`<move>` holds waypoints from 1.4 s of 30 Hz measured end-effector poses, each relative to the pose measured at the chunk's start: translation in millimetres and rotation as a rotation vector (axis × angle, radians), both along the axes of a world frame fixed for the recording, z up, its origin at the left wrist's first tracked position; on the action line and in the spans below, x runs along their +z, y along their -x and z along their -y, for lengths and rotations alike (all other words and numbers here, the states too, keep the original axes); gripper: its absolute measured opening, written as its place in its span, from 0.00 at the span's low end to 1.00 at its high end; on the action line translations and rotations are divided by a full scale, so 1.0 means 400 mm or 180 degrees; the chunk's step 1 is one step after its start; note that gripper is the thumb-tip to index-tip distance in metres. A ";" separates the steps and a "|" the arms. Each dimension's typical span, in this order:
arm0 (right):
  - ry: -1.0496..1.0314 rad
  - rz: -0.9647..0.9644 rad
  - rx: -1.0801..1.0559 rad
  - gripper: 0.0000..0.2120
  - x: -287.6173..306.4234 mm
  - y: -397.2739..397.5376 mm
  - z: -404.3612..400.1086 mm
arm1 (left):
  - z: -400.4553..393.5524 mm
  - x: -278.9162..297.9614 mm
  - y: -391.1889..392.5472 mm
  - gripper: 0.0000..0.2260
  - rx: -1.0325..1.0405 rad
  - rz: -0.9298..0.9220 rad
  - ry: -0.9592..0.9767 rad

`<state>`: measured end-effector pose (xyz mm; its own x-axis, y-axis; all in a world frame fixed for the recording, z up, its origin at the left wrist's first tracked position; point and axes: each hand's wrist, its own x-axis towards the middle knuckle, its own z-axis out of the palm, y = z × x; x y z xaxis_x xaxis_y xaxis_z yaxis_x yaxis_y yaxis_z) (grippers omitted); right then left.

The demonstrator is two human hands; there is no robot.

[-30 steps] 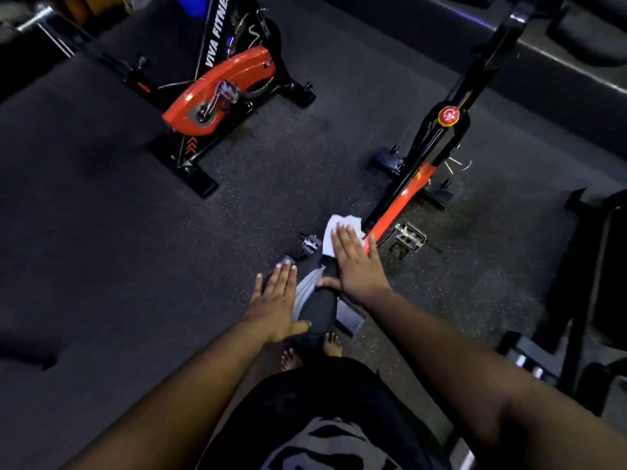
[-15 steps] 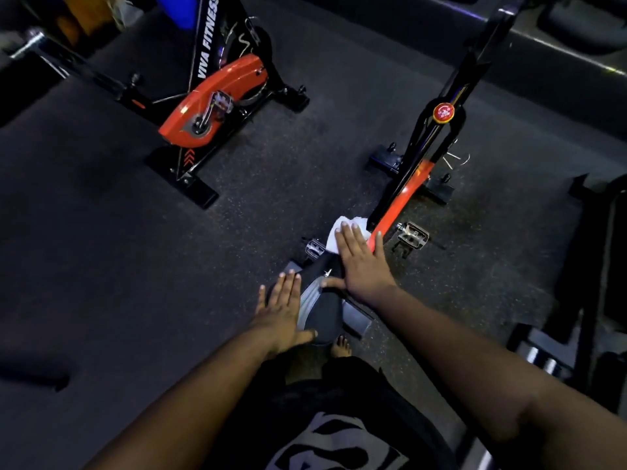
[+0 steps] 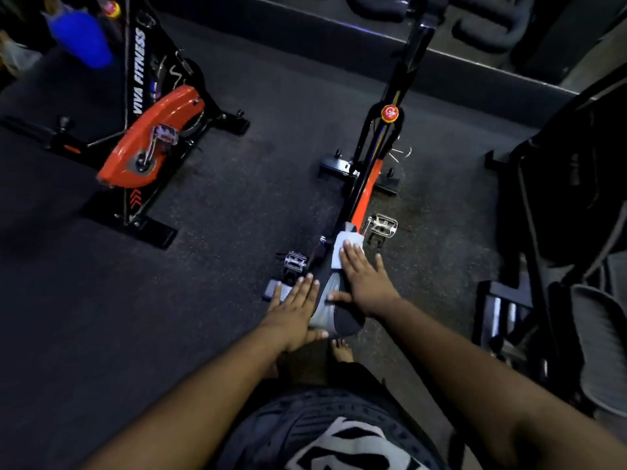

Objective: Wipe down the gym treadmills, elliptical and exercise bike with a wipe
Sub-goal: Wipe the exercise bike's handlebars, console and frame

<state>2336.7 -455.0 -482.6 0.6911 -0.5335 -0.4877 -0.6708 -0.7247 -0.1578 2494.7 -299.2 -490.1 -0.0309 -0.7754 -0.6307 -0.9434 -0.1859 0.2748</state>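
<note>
Black-and-grey padded bike saddle (image 3: 334,320): left hand (image 3: 294,308) flat against its left side, bracing; right hand (image 3: 364,283), fingers straight, pressing white wipe (image 3: 344,247) onto the nose.

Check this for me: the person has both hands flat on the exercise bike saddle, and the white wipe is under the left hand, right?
Not quite. The head view shows the white wipe under the fingers of the right hand, pressed on the nose of the saddle. The left hand lies flat along the saddle's left side, with no wipe under it. Both hands are indeed flat on the exercise bike saddle.
</note>
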 end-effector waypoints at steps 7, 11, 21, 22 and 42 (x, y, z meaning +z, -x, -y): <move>0.0019 -0.0184 0.0106 0.56 -0.032 0.142 -0.297 | -0.047 -0.003 -0.027 0.41 -0.0287 0.0013 0.0326; 0.0285 -0.0131 0.0246 0.57 -0.009 0.103 -0.197 | -0.064 0.001 -0.036 0.41 -0.0382 0.0062 0.0306; -0.0001 0.0248 0.0742 0.58 -0.041 0.119 -0.264 | -0.098 0.023 -0.020 0.41 -0.0237 0.0246 0.0086; 0.0011 0.0360 0.0907 0.57 -0.051 0.139 -0.261 | -0.096 0.022 -0.017 0.41 -0.0233 0.0263 0.0047; 0.0101 0.0674 0.0024 0.55 -0.070 0.121 -0.212 | -0.077 0.023 -0.012 0.45 -0.0280 0.0283 0.0285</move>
<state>2288.2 -370.0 -510.6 0.7803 -0.5407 -0.3143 -0.6197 -0.7364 -0.2716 2499.7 -268.3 -480.9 -0.0483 -0.8255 -0.5624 -0.9763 -0.0798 0.2011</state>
